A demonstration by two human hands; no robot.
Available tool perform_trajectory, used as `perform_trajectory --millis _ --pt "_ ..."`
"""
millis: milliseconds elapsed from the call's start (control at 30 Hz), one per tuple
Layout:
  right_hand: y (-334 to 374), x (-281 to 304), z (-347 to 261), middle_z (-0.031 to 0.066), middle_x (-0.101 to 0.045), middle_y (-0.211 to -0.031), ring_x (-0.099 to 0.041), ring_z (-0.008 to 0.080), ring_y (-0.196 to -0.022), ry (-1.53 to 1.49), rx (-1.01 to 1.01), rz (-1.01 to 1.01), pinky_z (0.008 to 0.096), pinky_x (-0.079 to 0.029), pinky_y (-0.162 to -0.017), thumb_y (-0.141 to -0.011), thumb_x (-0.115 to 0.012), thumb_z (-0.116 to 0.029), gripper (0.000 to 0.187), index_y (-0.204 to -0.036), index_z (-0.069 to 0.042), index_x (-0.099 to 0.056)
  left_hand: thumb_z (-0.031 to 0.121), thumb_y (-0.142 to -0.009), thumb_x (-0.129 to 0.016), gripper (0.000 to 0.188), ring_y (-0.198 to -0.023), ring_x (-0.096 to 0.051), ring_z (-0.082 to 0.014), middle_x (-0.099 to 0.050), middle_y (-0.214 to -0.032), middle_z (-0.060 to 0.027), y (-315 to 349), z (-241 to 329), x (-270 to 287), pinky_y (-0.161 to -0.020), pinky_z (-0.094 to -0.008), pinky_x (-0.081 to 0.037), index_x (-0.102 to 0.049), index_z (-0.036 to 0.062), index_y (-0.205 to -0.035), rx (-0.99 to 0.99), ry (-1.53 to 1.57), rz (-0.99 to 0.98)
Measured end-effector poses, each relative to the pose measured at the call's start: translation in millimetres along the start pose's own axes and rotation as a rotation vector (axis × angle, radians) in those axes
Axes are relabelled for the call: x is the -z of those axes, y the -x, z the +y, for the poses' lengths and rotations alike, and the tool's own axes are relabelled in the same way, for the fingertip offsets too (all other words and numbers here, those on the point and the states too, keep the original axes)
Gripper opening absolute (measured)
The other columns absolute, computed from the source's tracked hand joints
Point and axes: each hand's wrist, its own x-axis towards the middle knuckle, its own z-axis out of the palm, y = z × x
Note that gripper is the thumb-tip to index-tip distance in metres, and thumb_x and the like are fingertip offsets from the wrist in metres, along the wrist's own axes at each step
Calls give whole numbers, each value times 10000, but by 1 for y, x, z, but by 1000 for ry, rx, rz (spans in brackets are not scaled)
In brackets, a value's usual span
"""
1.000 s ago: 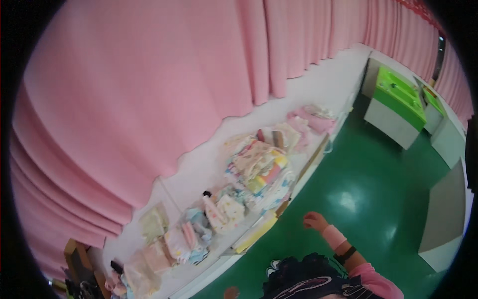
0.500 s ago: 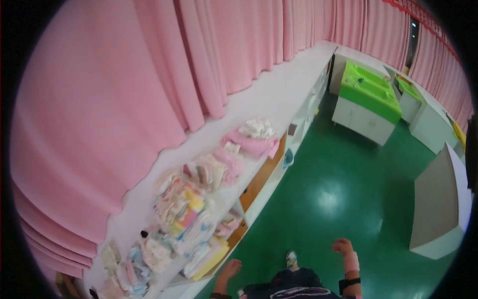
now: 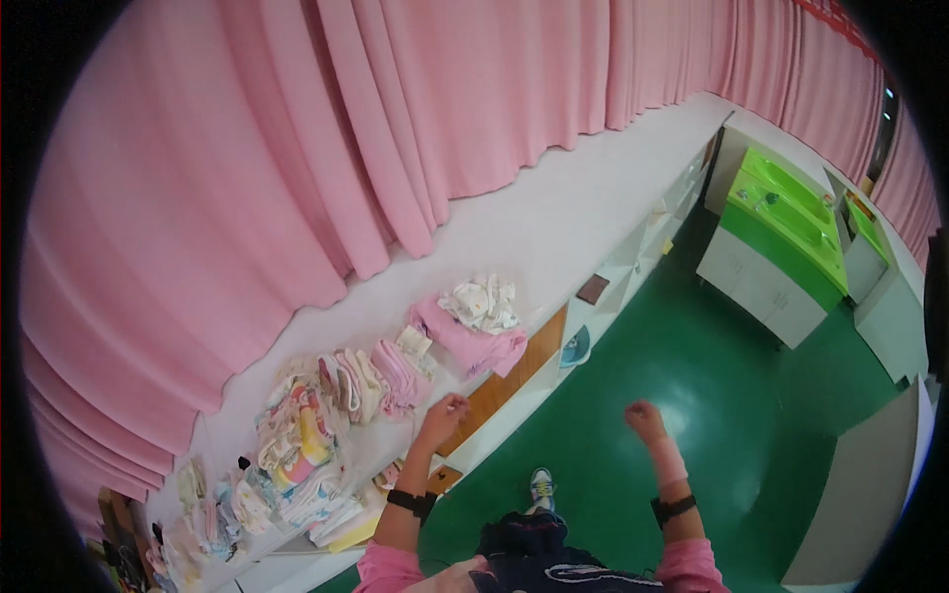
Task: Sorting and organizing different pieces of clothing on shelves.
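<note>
My left hand [image 3: 444,419] is raised near the front edge of the white counter, close to a stack of folded pink cloths [image 3: 399,376]. Its fingers bend loosely, a little apart, around nothing. Over the green floor to the right hangs my right hand [image 3: 646,421], also empty with loosely bent fingers. A pink folded garment [image 3: 468,338] lies on the counter just beyond the left hand, with a crumpled white patterned cloth [image 3: 481,302] on top. Further left sits a pile of patterned, yellow and pink cloths [image 3: 300,425]. Several small baby clothes [image 3: 210,509] lie beyond it.
The long white counter [image 3: 593,178] runs along pink curtains [image 3: 514,89], with open shelves below. One shelf holds a teal item [image 3: 574,346], another a brown square [image 3: 592,289]. A green-topped sink unit [image 3: 781,247] stands far right, and a pale cabinet [image 3: 850,494] stands near right.
Both hands have risen and come further into view. My view has shifted, so the cloths now sit further left and the sink unit further right. One shoe has moved forward.
</note>
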Motion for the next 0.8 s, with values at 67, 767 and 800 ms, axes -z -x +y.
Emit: perform_trajectory --millis 67,767,800 --pt "-67 -30 -27 64 -596 -747 -571 148 -683 96 124 -49 271 -455 -619 -722 -574 -112 143 -834 -24 -564 143 -803 -512 200 -706 -554 -164 -579 -854 -94 -42 8 10 -644 -266 -436 -517 -2 -941 -3 2 146" --pt "-293 -229 -179 128 -525 -1042 -535 183 -903 -446 -368 -797 298 -444 -739 -708 -670 -322 615 -1146 26 -414 449 -683 -641 842 -1052 -430 -237 -429 -1143 -185 -191 21 6 -864 -318 -363 -255 -71 -1221 502 303 743" --pt "-299 -224 -177 116 -541 -1027 -534 178 -913 -515 -364 -792 298 -439 -761 -705 -679 -284 564 -1113 29 -448 450 -673 -652 841 -1071 -411 -203 -429 -1152 -151 -199 33 0 -871 -305 -355 -268 -53 -1226 573 323 700"
